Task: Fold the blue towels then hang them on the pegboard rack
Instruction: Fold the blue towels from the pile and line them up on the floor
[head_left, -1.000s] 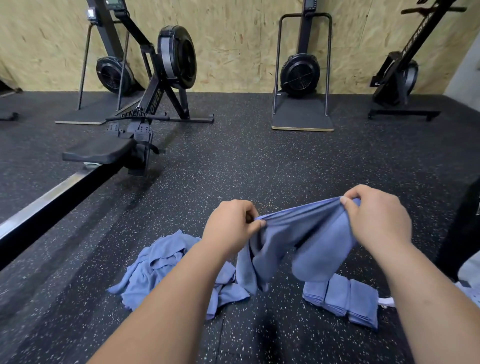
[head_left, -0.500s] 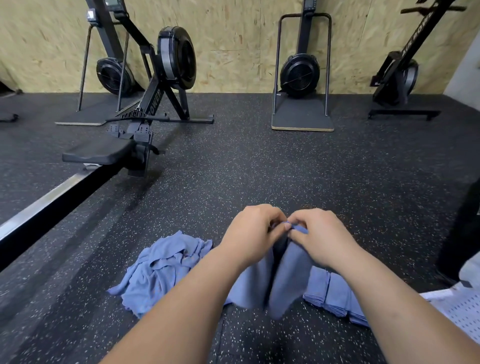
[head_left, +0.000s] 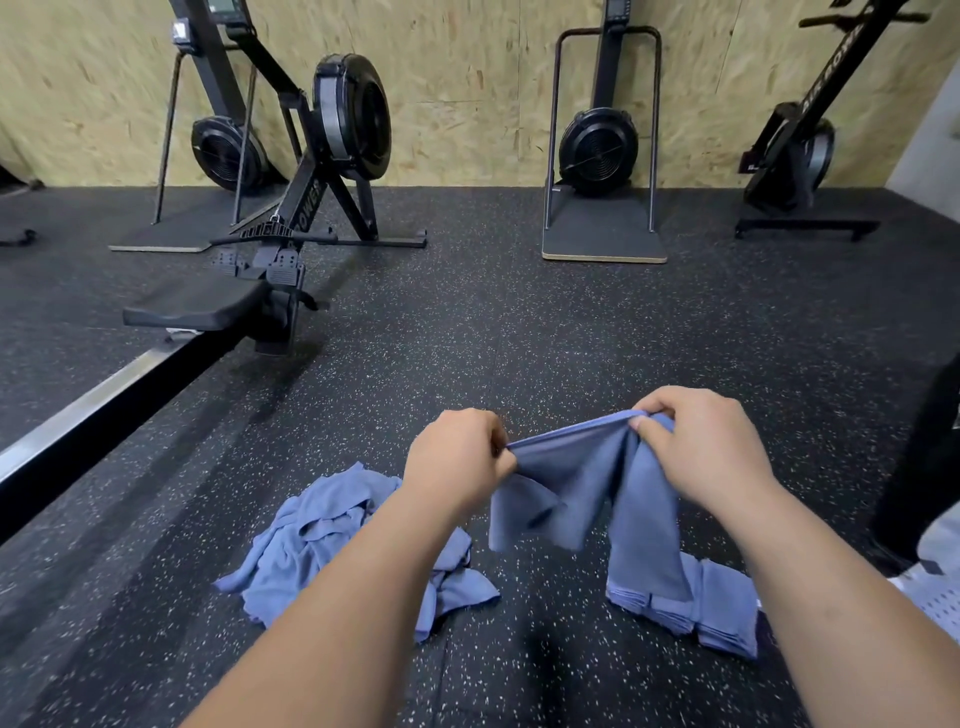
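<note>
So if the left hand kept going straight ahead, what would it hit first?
Probably the speckled black rubber floor; the left hand aims forward, just beside the blue cloth towel it pinches. Depth unclear.

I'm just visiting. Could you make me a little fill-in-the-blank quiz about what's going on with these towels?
The left hand and right hand together hold up one ____ towel.
The crumpled pile lies on the floor to the person's ____.
The folded stack lies below the ____ forearm.
Missing words: blue; left; right.
</note>
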